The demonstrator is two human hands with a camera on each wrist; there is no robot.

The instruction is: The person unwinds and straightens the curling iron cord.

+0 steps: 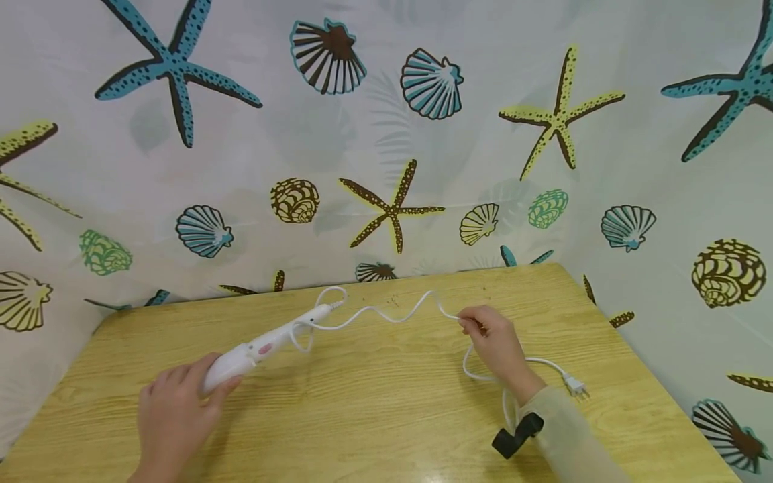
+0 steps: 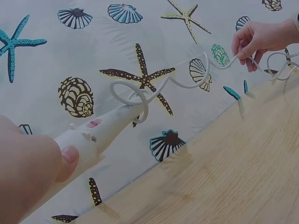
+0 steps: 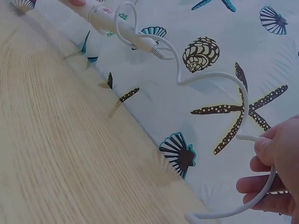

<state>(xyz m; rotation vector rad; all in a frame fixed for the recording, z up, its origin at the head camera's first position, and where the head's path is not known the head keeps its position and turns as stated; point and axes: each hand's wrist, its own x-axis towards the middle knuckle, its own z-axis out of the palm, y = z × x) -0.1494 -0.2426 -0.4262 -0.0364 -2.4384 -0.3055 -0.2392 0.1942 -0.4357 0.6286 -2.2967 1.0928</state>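
My left hand point(image 1: 180, 409) grips the thick end of a white wand-shaped electric appliance point(image 1: 274, 343), its thumb lying along the side. A pink button point(image 2: 95, 123) shows on the body, and the thinner end points away to the right. From that end runs a white power cord point(image 1: 392, 320), looping around the tip and then stretching in waves to the right. My right hand point(image 1: 496, 341) pinches the cord between thumb and forefinger; in the right wrist view the cord also bends past its other fingers point(image 3: 257, 184). Beyond this hand, the cord ends in a two-pin plug point(image 1: 575, 384).
A wood-grain table point(image 1: 374, 416) lies under both hands. Behind it and at its sides hangs a pale cloth point(image 1: 362, 134) printed with starfish and shells. A black strap point(image 1: 517, 435) sits on the right wrist, close to loose loops of cord.
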